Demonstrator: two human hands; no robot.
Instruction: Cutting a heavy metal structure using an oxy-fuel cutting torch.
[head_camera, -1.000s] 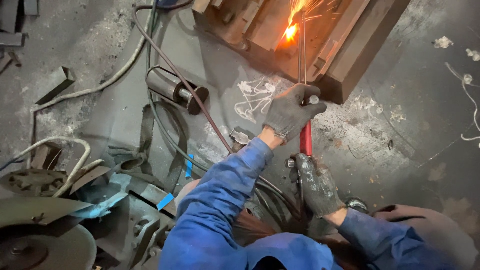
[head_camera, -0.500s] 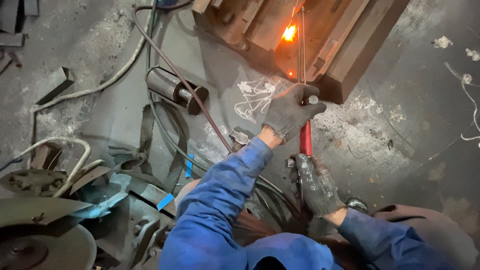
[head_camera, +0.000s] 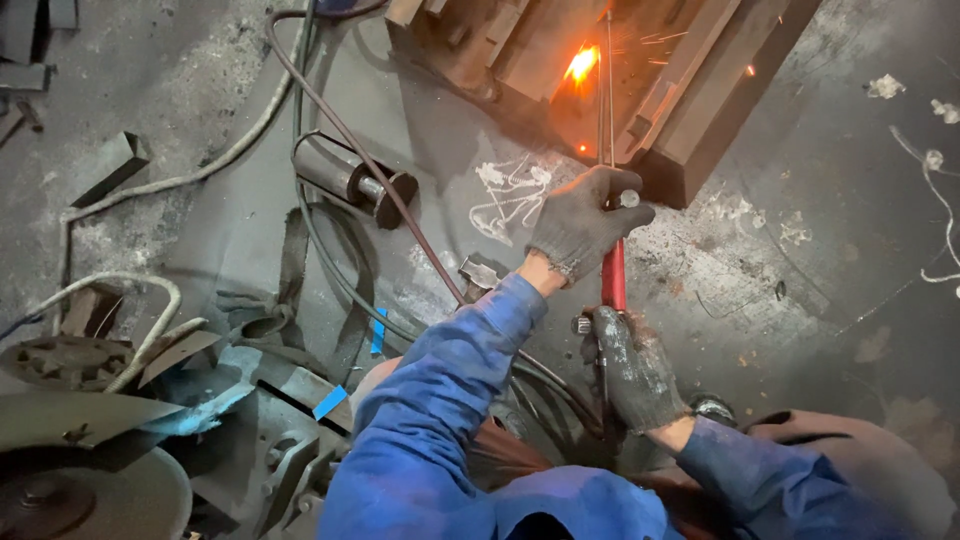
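My left hand (head_camera: 585, 225), in a dark work glove, is closed around the front of a cutting torch (head_camera: 613, 275) with a red grip. My right hand (head_camera: 635, 370), also gloved, holds the torch's rear end close to my body. The torch's thin tubes (head_camera: 607, 90) reach forward into a rusty steel workpiece (head_camera: 700, 110) at the top of the view. An orange flame (head_camera: 580, 65) glows on the workpiece beside the torch tip, and a few sparks fly to its right. Both my sleeves are blue.
A dark hose (head_camera: 400, 210) runs from the torch across the grey floor past a short steel cylinder (head_camera: 350, 180). Chalk marks (head_camera: 510, 200) lie by the workpiece. A small metal block (head_camera: 110, 165) sits at the left; heavy machine parts (head_camera: 100, 470) and a pale cable (head_camera: 130, 290) fill the lower left.
The spray of sparks from a second ago died to a small glow, then flared again into a larger flame with few sparks. Both hands and the torch have stayed in place.
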